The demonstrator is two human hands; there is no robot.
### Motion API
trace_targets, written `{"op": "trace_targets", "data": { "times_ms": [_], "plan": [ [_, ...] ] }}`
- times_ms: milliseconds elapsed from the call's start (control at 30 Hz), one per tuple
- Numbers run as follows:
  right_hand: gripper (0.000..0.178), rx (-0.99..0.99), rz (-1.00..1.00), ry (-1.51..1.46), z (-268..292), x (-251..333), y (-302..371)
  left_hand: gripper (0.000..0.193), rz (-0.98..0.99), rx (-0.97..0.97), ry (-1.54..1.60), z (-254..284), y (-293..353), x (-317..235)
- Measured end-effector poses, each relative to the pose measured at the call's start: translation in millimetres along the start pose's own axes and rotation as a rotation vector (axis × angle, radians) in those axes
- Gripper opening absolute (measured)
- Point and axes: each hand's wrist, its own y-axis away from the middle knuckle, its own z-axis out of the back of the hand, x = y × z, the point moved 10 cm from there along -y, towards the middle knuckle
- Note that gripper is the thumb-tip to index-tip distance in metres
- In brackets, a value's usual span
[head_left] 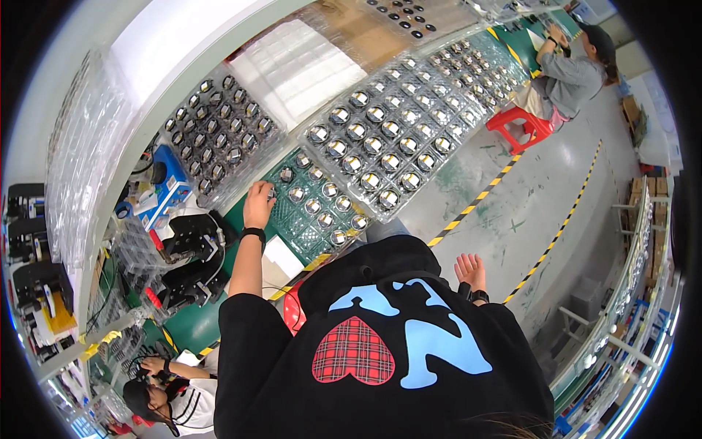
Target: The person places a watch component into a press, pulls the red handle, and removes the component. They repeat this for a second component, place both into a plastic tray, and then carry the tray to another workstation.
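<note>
My left hand (257, 205) reaches over the green bench, its fingers closed around a small round dark part (271, 194) at the left side of a clear plastic tray (289, 219). Similar round parts with a silver and yellow middle (313, 206) sit in that tray's right and far pockets; pockets nearest the hand hold none. My right hand (470, 271) hangs out to the right over the floor, away from the bench. Its fingers are stretched out, and nothing lies in it.
A larger filled tray (401, 196) adjoins on the right, another (212, 132) lies far left. Black fixtures with red handles (191, 238) stand left, beside a blue box (170, 183). One co-worker (578, 77) sits far right by a red stool (518, 130); another (191, 406) works lower left.
</note>
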Motion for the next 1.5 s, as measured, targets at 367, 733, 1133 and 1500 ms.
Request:
{"op": "trace_targets", "data": {
  "times_ms": [367,733,1133,1500],
  "plan": [
    [0.050,0.165,-0.016,0.000,-70.6,14.0,-9.1,0.040,-0.166,-0.006,-0.034,-33.2,-22.1,-57.1],
    [0.037,0.312,0.278,0.509,-182.6,170.5,-48.0,0.037,-0.104,-0.065,-0.136,-24.3,-6.1,-56.6],
    [0.046,0.401,1.057,1.503,-465.8,280.2,-94.7,0.061,0.970,-0.217,1.151,-143.2,40.7,-100.0],
    [0.076,0.790,0.250,1.575,-519.5,209.8,-168.4,0.086,1.051,-0.387,1.601,-157.6,30.9,-128.5]
  ]
}}
